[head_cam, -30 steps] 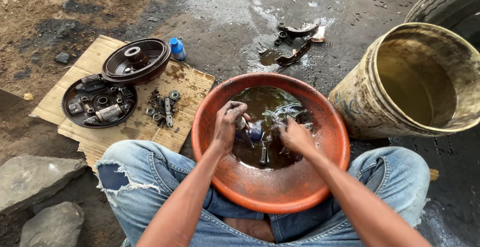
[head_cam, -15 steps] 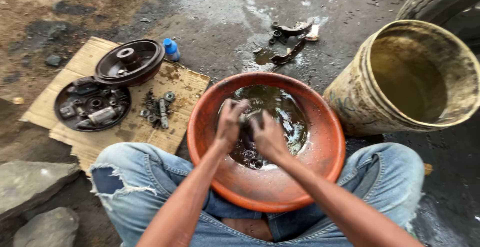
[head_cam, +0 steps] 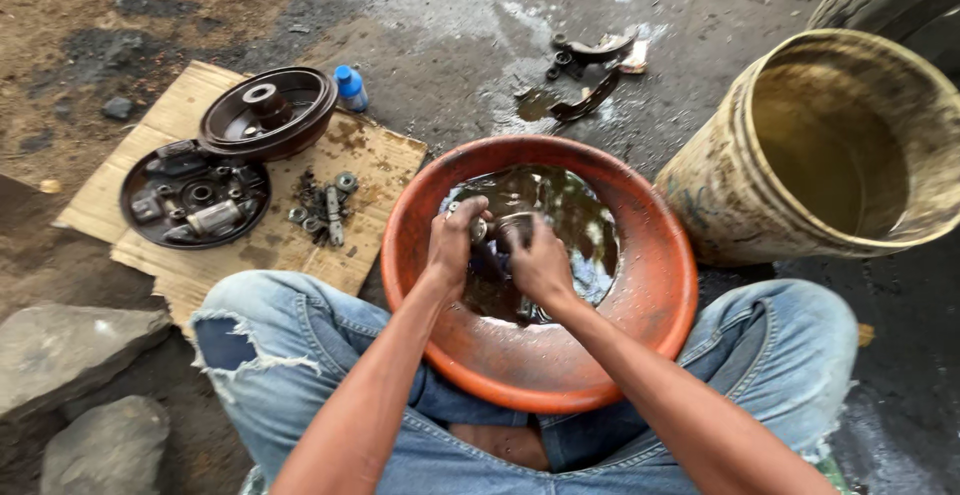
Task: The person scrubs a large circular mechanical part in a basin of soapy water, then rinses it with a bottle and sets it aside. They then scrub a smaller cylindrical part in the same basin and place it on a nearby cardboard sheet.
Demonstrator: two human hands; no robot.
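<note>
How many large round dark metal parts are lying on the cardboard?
2. A drum-shaped part lies at the far edge of the cardboard, beside the blue-capped bottle. A flat plate with fittings lies nearer, to its left. None seem hidden.

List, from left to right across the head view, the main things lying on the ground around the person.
Grey rocks → brake backing plate → brake drum → blue bottle → orange basin → dirty bucket.
</note>
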